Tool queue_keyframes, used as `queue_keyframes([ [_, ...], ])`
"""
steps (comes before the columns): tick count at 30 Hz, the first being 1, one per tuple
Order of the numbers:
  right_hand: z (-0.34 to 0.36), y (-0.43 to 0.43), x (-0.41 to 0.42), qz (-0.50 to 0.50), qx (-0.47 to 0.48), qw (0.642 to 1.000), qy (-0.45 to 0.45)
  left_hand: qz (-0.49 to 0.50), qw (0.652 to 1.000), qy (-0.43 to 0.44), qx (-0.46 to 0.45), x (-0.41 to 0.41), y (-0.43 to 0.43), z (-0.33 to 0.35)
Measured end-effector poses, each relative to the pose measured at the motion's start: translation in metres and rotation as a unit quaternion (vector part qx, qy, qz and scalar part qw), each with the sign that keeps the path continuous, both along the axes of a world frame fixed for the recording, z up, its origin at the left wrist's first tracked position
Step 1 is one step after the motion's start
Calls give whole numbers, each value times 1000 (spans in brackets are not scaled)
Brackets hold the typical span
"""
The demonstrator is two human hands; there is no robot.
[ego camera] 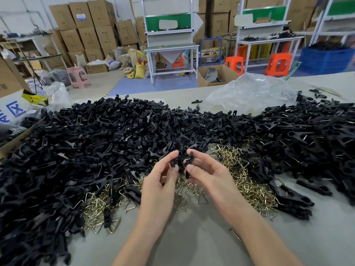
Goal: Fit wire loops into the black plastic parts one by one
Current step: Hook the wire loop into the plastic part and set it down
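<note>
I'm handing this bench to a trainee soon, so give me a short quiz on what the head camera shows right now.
1. True or false: the left hand and the right hand both pinch the held black parts above the wire loops.
2. What lies on the table beyond the pile of black parts, toward the right? A) clear plastic bag B) red bucket C) toolbox
3. Fill in: the wire loops are roughly ____ in shape.

Key: 1 true; 2 A; 3 triangular.
</note>
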State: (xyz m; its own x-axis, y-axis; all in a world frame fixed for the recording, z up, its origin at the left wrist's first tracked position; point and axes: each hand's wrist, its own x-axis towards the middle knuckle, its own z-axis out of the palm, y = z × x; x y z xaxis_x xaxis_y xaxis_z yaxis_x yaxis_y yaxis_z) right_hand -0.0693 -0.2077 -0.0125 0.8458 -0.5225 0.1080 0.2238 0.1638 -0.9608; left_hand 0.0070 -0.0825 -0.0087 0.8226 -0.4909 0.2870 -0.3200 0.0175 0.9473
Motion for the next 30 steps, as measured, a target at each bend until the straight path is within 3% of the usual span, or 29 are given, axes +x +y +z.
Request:
queue_keyframes([
  [4,1,1,0,-1,-11,1000,1,26,998,-51,9,-1,0,3],
  [9,1,1,0,-1,-23,1000,6,17,999,-12,44,-2,2,1],
  [15,3,4,-1,1,-52,999,12,1,995,-65,73,-2,1,0],
  [30,-1,2,0,-28,-76,997,16,-27,999,-13,42,1,3,3],
])
